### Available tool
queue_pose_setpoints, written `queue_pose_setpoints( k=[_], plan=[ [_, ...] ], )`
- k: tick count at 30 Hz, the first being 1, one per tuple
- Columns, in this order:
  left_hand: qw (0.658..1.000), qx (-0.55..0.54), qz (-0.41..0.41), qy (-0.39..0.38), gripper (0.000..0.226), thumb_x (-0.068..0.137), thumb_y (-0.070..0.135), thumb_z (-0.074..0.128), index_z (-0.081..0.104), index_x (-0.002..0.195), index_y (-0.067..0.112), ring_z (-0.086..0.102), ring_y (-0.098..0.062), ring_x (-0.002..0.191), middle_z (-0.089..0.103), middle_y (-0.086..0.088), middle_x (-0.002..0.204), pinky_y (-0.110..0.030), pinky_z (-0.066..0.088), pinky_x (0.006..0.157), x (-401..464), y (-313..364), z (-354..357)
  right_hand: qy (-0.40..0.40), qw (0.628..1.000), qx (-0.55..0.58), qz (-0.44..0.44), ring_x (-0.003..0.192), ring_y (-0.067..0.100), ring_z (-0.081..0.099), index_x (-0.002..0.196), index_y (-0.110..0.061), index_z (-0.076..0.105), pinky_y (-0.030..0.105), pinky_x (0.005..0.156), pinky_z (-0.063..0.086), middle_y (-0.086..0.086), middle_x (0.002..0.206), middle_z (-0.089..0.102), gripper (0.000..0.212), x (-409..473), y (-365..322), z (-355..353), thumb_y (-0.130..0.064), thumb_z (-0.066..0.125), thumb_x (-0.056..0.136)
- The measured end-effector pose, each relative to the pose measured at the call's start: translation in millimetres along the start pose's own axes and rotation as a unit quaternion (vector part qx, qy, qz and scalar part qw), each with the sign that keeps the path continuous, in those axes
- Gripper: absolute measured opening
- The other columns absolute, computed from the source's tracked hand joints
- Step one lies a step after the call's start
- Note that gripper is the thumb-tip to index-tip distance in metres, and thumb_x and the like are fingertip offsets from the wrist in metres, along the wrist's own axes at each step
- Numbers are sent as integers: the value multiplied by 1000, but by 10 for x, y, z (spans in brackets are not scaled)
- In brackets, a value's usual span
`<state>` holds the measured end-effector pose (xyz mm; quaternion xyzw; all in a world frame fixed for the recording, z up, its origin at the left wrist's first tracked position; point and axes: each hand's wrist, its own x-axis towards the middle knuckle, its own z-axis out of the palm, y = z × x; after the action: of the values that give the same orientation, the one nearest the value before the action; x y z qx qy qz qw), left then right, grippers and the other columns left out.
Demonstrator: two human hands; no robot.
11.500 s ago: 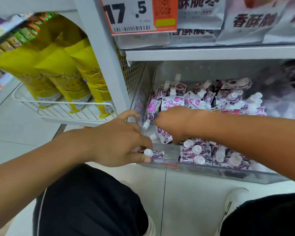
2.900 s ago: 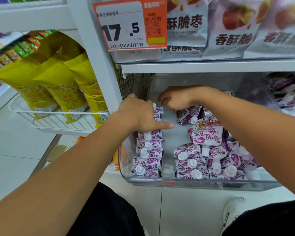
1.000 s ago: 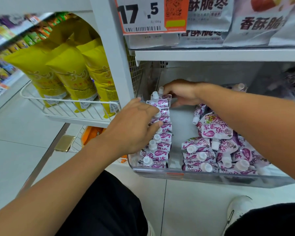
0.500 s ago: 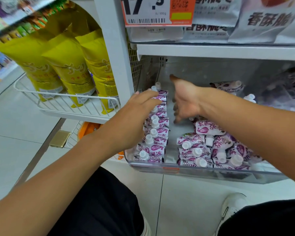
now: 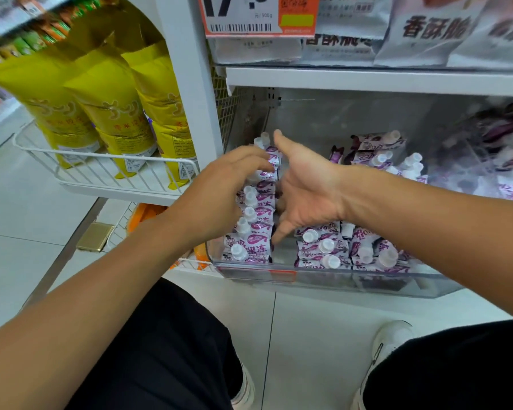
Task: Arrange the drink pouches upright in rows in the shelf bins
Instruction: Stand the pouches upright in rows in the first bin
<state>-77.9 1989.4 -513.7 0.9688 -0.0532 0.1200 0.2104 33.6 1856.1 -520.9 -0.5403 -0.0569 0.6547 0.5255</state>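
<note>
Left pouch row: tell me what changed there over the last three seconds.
The left row grew from a short front stack to a line reaching the bin's back. The right hand left the back corner and now lies open-fingered along the row's right side; the left hand rests on it. The loose pouches stayed jumbled.

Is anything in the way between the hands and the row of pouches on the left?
Nothing visible is. The left hand rests against the left row of pouches, and the open right hand is flat beside it, fingers down in the bare gap.
</note>
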Motion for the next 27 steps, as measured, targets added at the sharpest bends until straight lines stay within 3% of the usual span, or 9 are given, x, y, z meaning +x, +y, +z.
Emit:
queue_pose_setpoints(
  k=[2,4,7,9,11,14,19,23,27],
  plan=[
    [1000,1,0,-4,83,51,-25,49,61,126,7,51,-26,128,55,-9,136,-29,39,103,43,-22,-20,42,997,-70,-15,132,44,46,152,-21,27,62,100,44,18,157,27,93,-256,-17,-19,-82,36,82],
    [999,32,2,-11,83,57,-25,53,58,132,12,50,-25,127,55,-7,137,-31,39,101,83,-40,-10,125,951,-272,-82,106,26,68,137,-13,52,44,89,57,10,136,55,72,-600,-55,-78,-65,52,87],
    [998,46,37,-16,47,83,-4,62,63,124,19,60,-17,110,66,1,122,-30,46,93,119,60,-22,141,722,-653,-180,81,3,66,102,-29,72,30,79,55,-12,91,71,33,-943,-82,-155,-51,74,78],
    [994,11,34,-105,18,89,22,68,71,107,22,65,-6,88,72,9,98,-26,53,83,162,157,-46,108,640,-750,-126,88,5,62,109,-38,69,31,84,51,-18,97,65,35,-929,-16,-228,-50,77,76],
    [979,26,24,-199,12,85,34,73,75,90,24,65,-2,75,72,12,80,-30,55,76,221,220,-36,74,637,-760,-106,97,7,56,120,-45,63,29,88,46,-21,105,57,42,-811,63,-233,-48,74,79],
    [971,91,30,-218,14,80,40,76,75,80,26,63,-4,72,70,13,72,-34,55,73,295,221,24,38,632,-762,-141,101,7,54,121,-45,62,29,90,44,-14,112,59,32,-679,83,-257,-45,65,89],
    [966,27,18,-258,31,80,54,72,77,75,23,64,-4,65,70,12,66,-33,55,69,351,239,12,156,538,-803,-204,76,18,59,95,-38,53,40,73,51,-5,84,63,9,-593,-57,-493,-44,47,97],
    [951,-57,-10,-304,43,76,65,68,76,82,23,66,-5,67,72,10,69,-32,56,70,377,458,264,183,611,-741,-210,69,6,53,95,-27,62,30,70,40,-10,78,62,15,-619,-177,-689,-40,56,96],
    [931,-108,14,-347,29,88,44,68,79,83,18,63,-11,64,73,5,71,-30,52,65,409,559,359,147,617,-746,-201,83,11,53,115,-29,64,30,79,41,-13,87,53,24,-588,-111,-636,-39,61,93]
  ],
)
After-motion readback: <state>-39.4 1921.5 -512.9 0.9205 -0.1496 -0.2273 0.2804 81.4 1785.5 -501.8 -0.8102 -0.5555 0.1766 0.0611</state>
